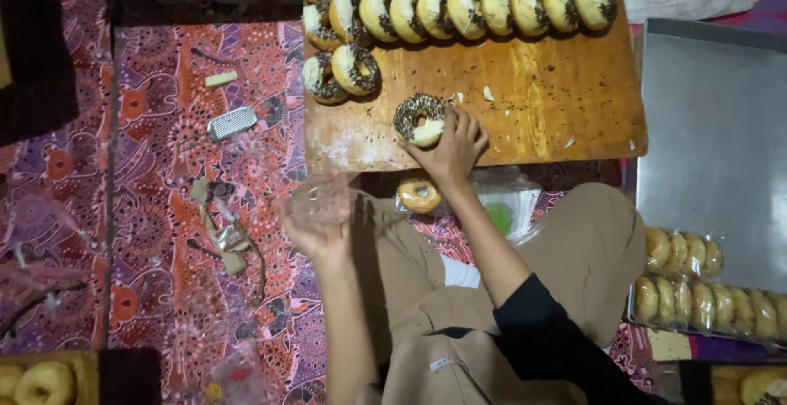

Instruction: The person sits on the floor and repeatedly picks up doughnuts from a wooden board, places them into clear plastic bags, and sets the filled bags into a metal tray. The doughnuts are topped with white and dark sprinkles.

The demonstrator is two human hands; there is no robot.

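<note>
My right hand (pixel 452 149) grips a chocolate-sprinkled donut (pixel 419 118) at the near edge of a wooden board (pixel 533 102). My left hand (pixel 318 223) is raised over the patterned cloth and holds a clear plastic bag (pixel 321 197), slightly blurred. On the far side of the board, several glazed and sprinkled donuts (pixel 459 3) stand on edge in rows, and two more (pixel 343 71) lean at its left. A bagged plain donut (pixel 419 195) lies just below the board, by my knee.
A metal tray (pixel 721 126) sits at the right, with packs of bagged donuts (pixel 713 290) on its near end. A small metal grater (pixel 232 122), scraps and loose plastic lie on the red patterned cloth (pixel 164 233). More donuts (pixel 37 382) are at bottom left.
</note>
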